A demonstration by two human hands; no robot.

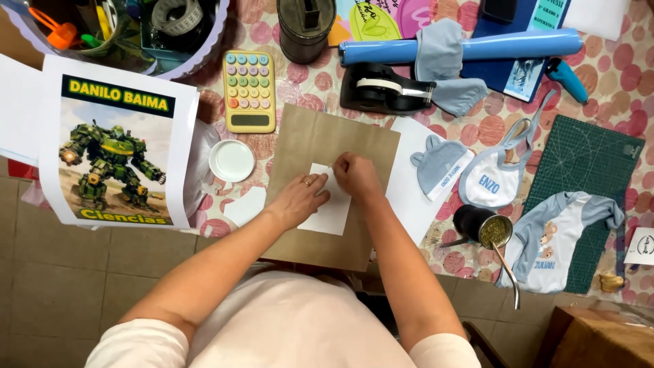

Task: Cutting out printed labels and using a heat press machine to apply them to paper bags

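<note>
Both hands meet on a white paper square point(332, 208) lying on a brown paper sheet point(320, 146) at mid-bench. The left hand point(302, 197) presses flat, fingers spread; the right hand point(354, 174) pinches the square's far edge. A white lid point(231, 161) sits to the left.

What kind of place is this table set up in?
Probably a home craft or personalising workspace: a green cutting mat, a black tape dispenser and a blue vinyl roll surround the brown paper sheet where both hands press a white sticker.
</note>
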